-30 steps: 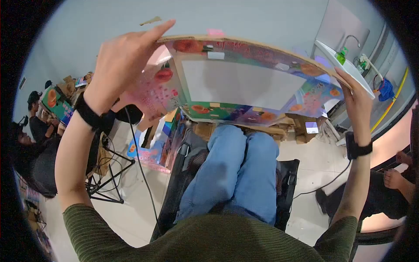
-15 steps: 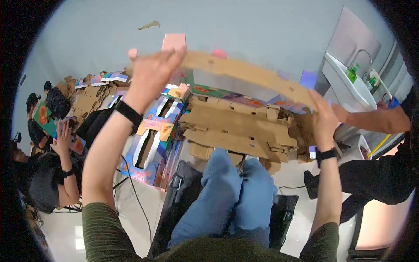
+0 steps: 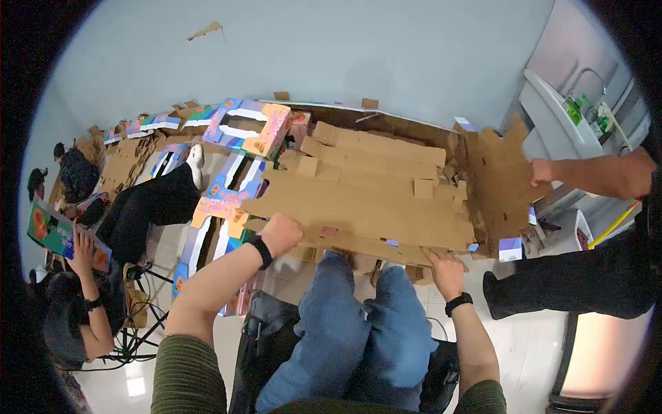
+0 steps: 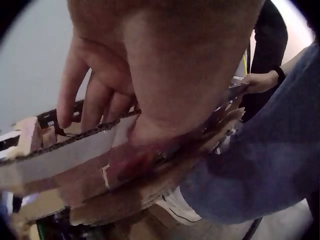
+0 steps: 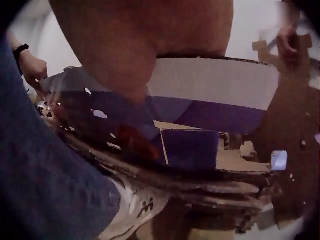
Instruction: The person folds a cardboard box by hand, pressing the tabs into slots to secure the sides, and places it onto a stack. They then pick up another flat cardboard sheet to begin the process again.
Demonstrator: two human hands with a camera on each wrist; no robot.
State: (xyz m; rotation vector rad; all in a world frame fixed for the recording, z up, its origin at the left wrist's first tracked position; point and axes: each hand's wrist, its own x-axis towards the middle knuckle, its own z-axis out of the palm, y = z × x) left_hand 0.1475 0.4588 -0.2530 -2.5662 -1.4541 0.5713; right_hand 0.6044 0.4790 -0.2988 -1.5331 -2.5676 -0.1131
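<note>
In the head view, a cardboard sheet [image 3: 372, 214] is being held by its near edge, its brown face turned up, just beyond the knees of the jeans [image 3: 338, 317]. One end of that edge is being gripped by the left hand [image 3: 281, 235], and the other by the right hand [image 3: 448, 270]. The sheet is being flanked on the left by printed boxes [image 3: 245, 127] and on the right by a brown panel [image 3: 498, 190], beside which another person's hand [image 3: 543, 172] is being held. The far right is being taken up by a sink [image 3: 560, 127]. A printed box piece [image 3: 52, 231] is being held by a seated person at far left.

In the left wrist view, the sheet's edge is being clasped, with the fingers [image 4: 72, 95] being kept on the brown side and the base of the thumb being laid against the printed face.

In the right wrist view, the printed face is being partly covered by the right thumb; the other fingers are being hidden behind the edge. A white shoe [image 5: 140, 210] is being shown below.
</note>
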